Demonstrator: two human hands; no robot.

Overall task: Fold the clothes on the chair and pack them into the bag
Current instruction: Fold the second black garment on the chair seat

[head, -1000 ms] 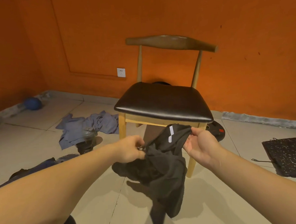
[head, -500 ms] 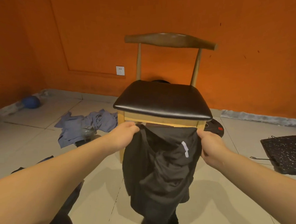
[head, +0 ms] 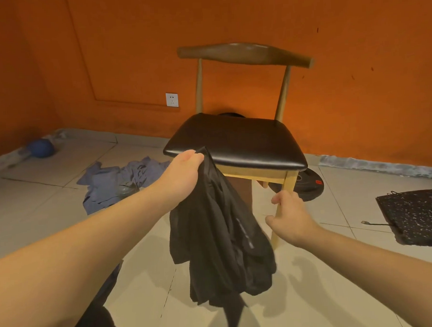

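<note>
A black garment [head: 219, 238] hangs bunched in front of the wooden chair [head: 236, 139], whose black padded seat carries nothing. My left hand [head: 183, 172] grips the garment's top edge by the seat's front left corner. To the right of the cloth and apart from it, my right hand [head: 288, 217] hovers beside the chair's front right leg with loosely curled fingers that hold nothing. On the floor at the far right lies a black speckled bag [head: 418, 215], flat. A blue-grey garment [head: 118, 181] is crumpled on the tiles left of the chair.
A black weight plate [head: 308, 183] lies on the floor behind the chair's right leg. In the left corner sits a blue ball [head: 41, 147]. Orange walls with a white socket [head: 172, 100] close off the back. Dark cloth [head: 98, 319] lies at the bottom left.
My right hand has let go of the black garment and moved down to the right. The garment, held spread by both hands before, now hangs bunched from my left hand alone.
</note>
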